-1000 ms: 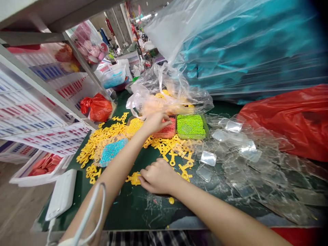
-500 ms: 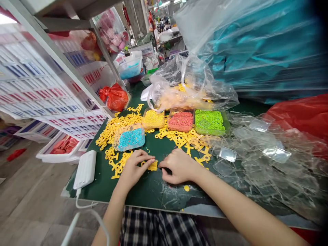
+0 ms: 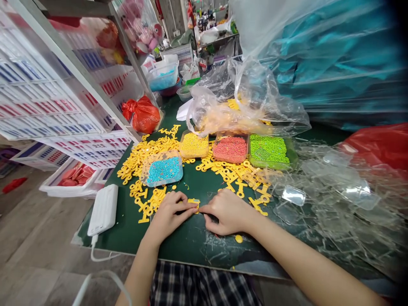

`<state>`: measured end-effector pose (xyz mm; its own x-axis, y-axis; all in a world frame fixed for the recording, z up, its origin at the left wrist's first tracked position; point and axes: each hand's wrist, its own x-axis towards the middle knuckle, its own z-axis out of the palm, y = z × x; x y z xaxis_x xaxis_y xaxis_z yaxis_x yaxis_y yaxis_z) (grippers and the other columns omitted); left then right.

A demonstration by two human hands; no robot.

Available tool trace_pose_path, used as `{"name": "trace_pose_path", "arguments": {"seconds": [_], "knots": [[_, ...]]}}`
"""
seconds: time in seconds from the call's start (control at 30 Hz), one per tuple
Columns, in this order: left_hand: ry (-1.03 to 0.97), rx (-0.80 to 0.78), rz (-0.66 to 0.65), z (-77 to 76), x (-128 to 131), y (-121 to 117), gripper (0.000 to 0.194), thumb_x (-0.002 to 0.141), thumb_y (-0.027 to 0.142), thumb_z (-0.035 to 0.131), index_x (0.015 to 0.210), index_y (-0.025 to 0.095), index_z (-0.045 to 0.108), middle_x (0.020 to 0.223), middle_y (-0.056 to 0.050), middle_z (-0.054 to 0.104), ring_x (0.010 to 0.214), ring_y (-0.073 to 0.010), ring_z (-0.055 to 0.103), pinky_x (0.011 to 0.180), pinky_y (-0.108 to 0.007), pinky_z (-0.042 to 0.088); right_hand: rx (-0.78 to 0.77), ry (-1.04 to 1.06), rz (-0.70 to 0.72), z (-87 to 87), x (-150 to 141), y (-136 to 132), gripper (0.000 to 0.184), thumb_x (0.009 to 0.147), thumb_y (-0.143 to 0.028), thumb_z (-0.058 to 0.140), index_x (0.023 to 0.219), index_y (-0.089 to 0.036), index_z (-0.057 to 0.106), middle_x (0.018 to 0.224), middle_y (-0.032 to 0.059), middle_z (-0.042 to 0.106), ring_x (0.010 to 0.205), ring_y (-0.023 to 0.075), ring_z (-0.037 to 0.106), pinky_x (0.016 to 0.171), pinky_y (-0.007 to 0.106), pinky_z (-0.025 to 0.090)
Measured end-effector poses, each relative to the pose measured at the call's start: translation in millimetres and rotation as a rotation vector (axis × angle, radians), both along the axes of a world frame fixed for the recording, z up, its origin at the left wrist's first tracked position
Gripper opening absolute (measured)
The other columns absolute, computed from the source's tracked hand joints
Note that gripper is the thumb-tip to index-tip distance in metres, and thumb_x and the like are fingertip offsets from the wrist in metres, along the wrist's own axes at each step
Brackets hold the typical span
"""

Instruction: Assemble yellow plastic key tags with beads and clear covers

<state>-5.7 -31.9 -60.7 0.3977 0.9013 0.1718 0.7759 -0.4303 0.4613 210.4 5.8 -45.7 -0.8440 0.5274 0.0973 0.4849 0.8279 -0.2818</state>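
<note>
"Over the green tabletop, how do we hold our left hand?"

"Palm down, we keep its thumb and forefinger drawn together at the small yellow piece; we cannot tell whether they pinch it."

"And our right hand?"

"We curl it loosely, forefinger pointing left to the piece's right edge; whether it grips anything, we cannot tell."

"So the piece lies between our fingertips. What do we see around it?"

"Beyond our left hand we see the blue bead tray; farther back, the yellow, red and green bead trays, with loose yellow parts about them."
</note>
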Motion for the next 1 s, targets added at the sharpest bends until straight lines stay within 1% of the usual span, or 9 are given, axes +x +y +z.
{"name": "trace_pose_path", "arguments": {"seconds": [0.13,0.23,0.33,0.4,0.47,0.53,0.67,0.83,1.0], "knots": [[0.001,-0.006,-0.015,1.2,0.7,0.3,0.026,0.094,0.043,0.053,0.105,0.033,0.074,0.082,-0.004,0.058,0.08,-0.0181,0.052,0.071,-0.031,0.041,0.0,-0.005,0.005,0.2,-0.2,-0.2,0.022,0.081,-0.027,0.05,0.076,-0.019,0.07,0.06,0.0042,0.067,0.05,0.0138,0.052,0.052,0.031,0.013],[-0.008,0.0,-0.013,1.6,1.2,-0.2,0.026,0.094,0.044,0.053,0.106,0.034,0.074,0.082,-0.004,0.059,0.079,-0.0179,0.051,0.071,-0.031,0.041,-0.004,-0.002,0.007,0.3,-0.5,-0.6,0.022,0.081,-0.027,0.05,0.077,-0.019,0.07,0.059,0.0039,0.067,0.048,0.0132,0.05,0.052,0.031,0.013],[-0.041,0.071,0.026,2.3,-1.0,-0.5,0.028,0.095,0.043,0.051,0.105,0.033,0.075,0.081,-0.004,0.059,0.078,-0.0178,0.051,0.07,-0.031,0.041,-0.008,0.0,0.008,-0.1,-0.3,-0.2,0.021,0.081,-0.026,0.051,0.078,-0.019,0.07,0.059,0.0033,0.067,0.048,0.0127,0.049,0.052,0.031,0.013],[-0.065,0.135,0.068,2.8,-3.3,-0.4,0.028,0.095,0.042,0.051,0.104,0.031,0.075,0.08,-0.004,0.059,0.076,-0.0176,0.052,0.069,-0.032,0.041,-0.012,0.007,0.006,-0.2,0.2,0.7,0.021,0.081,-0.026,0.05,0.075,-0.019,0.069,0.059,0.0032,0.067,0.047,0.0122,0.048,0.052,0.031,0.013],[-0.068,0.171,0.081,2.9,-4.5,-0.1,0.027,0.095,0.041,0.052,0.102,0.03,0.076,0.078,-0.003,0.057,0.074,-0.0172,0.052,0.068,-0.031,0.041,-0.014,0.019,0.001,-0.1,0.9,1.7,0.022,0.081,-0.026,0.05,0.07,-0.018,0.068,0.058,0.0031,0.066,0.047,0.0116,0.047,0.053,0.031,0.013],[-0.038,0.168,0.046,2.7,-4.0,-0.1,0.026,0.095,0.041,0.053,0.103,0.031,0.075,0.075,-0.002,0.055,0.073,-0.0168,0.05,0.067,-0.031,0.039,-0.012,0.021,-0.004,0.4,1.5,2.4,0.023,0.08,-0.025,0.05,0.07,-0.018,0.068,0.058,0.0033,0.066,0.047,0.0116,0.047,0.053,0.031,0.014],[0.037,0.122,-0.035,1.8,-0.6,-0.5,0.027,0.096,0.042,0.05,0.108,0.035,0.073,0.076,-0.002,0.054,0.074,-0.0169,0.048,0.067,-0.03,0.037,-0.01,0.001,-0.006,2.2,2.0,2.1,0.024,0.081,-0.025,0.05,0.08,-0.019,0.073,0.06,0.004,0.067,0.049,0.0132,0.049,0.053,0.03,0.016],[0.057,0.091,-0.041,0.5,-0.7,-0.1,0.029,0.096,0.044,0.048,0.112,0.036,0.071,0.077,-0.002,0.054,0.075,-0.0172,0.047,0.066,-0.03,0.036,-0.001,-0.012,0.003,4.0,1.0,1.0,0.024,0.082,-0.027,0.05,0.082,-0.019,0.073,0.06,0.0046,0.067,0.051,0.0149,0.052,0.052,0.03,0.016],[0.037,0.103,-0.039,-0.7,-2.4,0.0,0.027,0.096,0.039,0.051,0.114,0.035,0.07,0.079,-0.002,0.054,0.075,-0.0173,0.049,0.067,-0.03,0.037,0.002,-0.013,0.012,3.4,0.5,1.0,0.023,0.082,-0.026,0.05,0.079,-0.019,0.072,0.059,0.0046,0.067,0.051,0.0154,0.054,0.051,0.031,0.015]]}}
